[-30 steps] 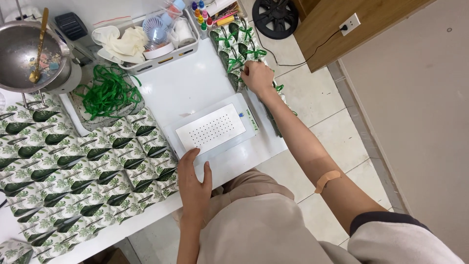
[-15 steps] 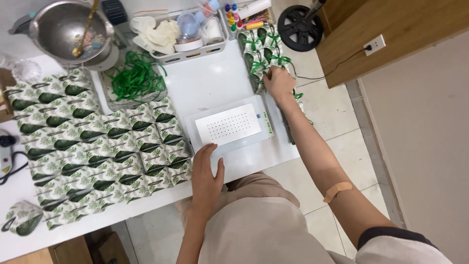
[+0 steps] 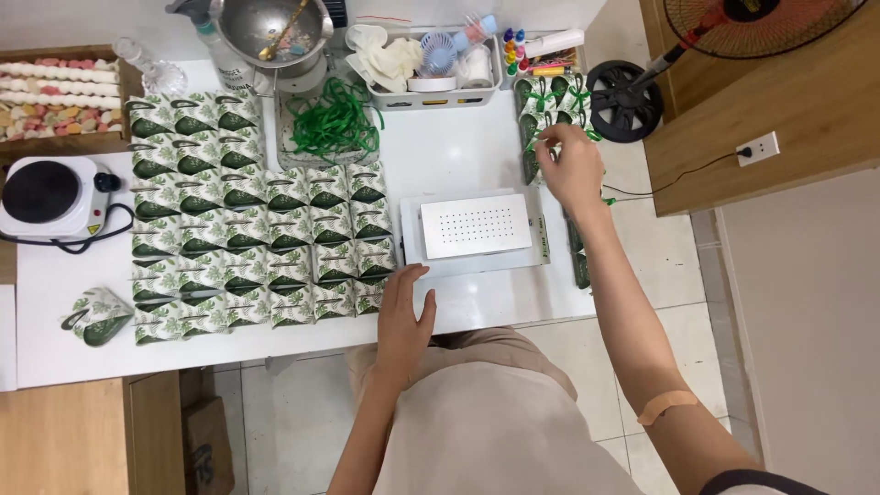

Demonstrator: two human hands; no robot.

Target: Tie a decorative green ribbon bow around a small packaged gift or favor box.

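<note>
While the left hand [image 3: 406, 312] is laid flat with fingers spread at the near edge of the white rectangular table [image 3: 458, 151], holding nothing, the right hand [image 3: 573, 165] is extended to the table's far right corner, where its fingertips are pinched narrowly at a green ribbon bow on one of the finished green-and-white leaf-printed paper boxes [image 3: 548, 101]. These tied boxes are stood in a tight cluster at that corner; an exact count cannot be made, as several are hidden behind the hand. One white flat rectangular machine with a perforated metal plate [image 3: 475, 226] is set between the two hands, just beyond the left hand. To its left, untied leaf-printed paper boxes [image 3: 261, 229] are arranged touching one another in about six rows, some thirty or more in all; one further box [image 3: 96, 316] is seen lying apart at the near left. One loose heap of green ribbon [image 3: 335, 121] is placed beyond the rows. One steel bowl with a spoon in it [image 3: 270, 26] is recorded at the far edge, beside one white plastic basket of small items [image 3: 426, 57]. One small white electric hotplate with a black top [image 3: 48, 195] is stood at the left, with one wooden tray of pale sweets [image 3: 55, 92] beyond it. One black fan base [image 3: 625, 101] is noted on the floor, right of the table.
</note>
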